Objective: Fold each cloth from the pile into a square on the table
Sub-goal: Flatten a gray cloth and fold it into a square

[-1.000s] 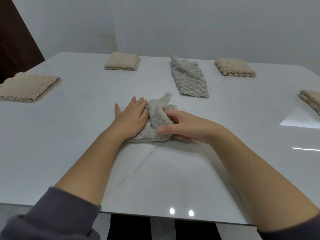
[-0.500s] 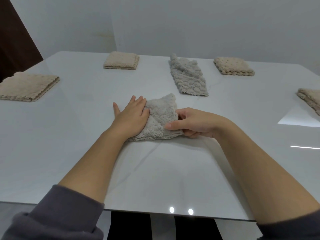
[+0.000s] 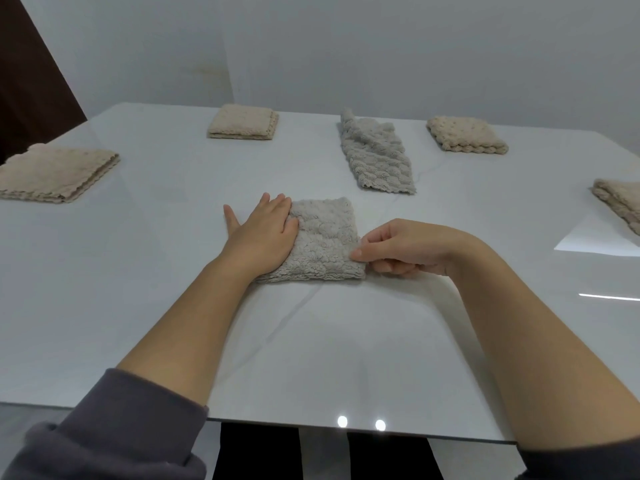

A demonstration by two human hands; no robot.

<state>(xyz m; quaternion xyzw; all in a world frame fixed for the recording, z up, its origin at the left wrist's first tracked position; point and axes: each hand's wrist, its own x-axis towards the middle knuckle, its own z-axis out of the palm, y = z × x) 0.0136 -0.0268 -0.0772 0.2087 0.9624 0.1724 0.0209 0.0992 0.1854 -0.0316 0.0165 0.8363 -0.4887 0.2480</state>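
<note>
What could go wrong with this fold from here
The right hand pinches only the near right corner of the grey cloth; tugging could skew the square or drag it from under the flat left hand. The fluffy layers may also spring open once both hands lift. The long cloth behind it is not yet square.

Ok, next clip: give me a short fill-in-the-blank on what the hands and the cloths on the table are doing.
1. The left hand lies ____ on the fluffy grey folded cloth.
2. The right hand pinches that cloth's near ____ corner.
3. The long grey cloth strip lies ____ the folded one on the glossy white table.
4. The number of beige folded cloths in view is ____.

Missing words: flat; right; beyond; four
</note>
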